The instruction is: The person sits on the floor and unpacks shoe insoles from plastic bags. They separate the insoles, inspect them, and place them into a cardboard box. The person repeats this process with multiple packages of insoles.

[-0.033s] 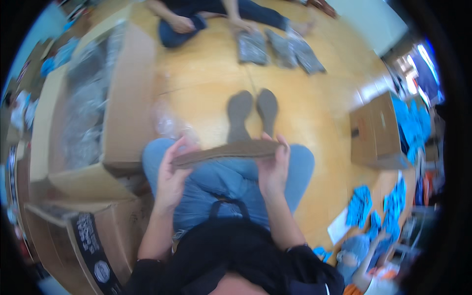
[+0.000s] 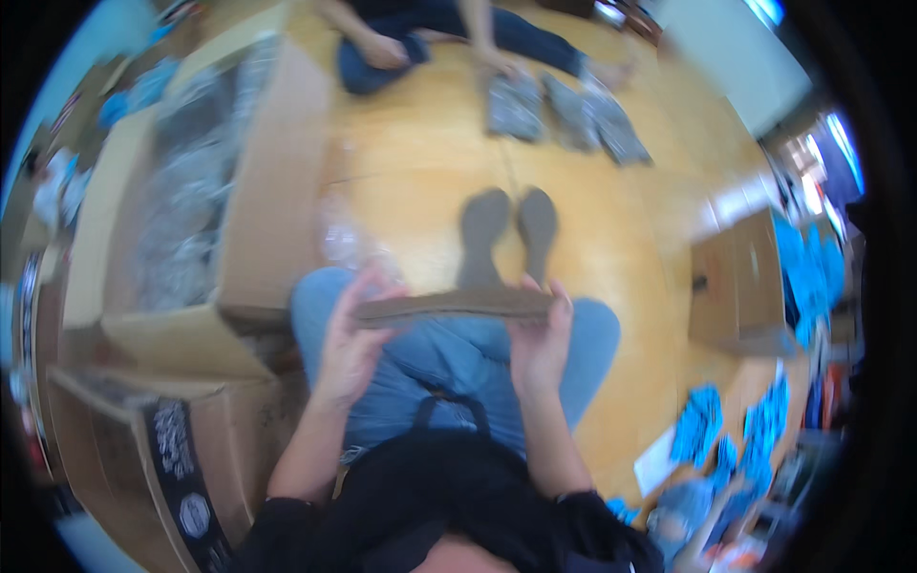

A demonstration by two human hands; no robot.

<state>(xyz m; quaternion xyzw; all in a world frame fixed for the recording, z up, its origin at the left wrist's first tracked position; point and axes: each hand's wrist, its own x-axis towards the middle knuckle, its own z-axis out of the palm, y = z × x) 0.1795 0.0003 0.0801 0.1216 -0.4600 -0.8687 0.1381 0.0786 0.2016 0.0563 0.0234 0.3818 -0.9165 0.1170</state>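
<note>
- A wooden floor is spreading under the whole scene, with the person sitting on it, legs in blue jeans stretching forward to grey-socked feet.
- A large open cardboard box is lying just to the person's left, holding clear plastic-wrapped packs; a smaller closed brown box is sitting well apart on the right.
- Another person's hands are resting near three grey packets at the far side of the floor.
- A flat cardboard piece is hovering edge-on above the knees, spanning between both hands.
- The left hand is clasping the cardboard's left end, fingers curling over the top edge.
- The right hand is gripping the right end, thumb beneath.
- The cardboard is looking light and stiff, yet likely to crease if bent; holding it at both ends, as here, seems the surest grip.
</note>
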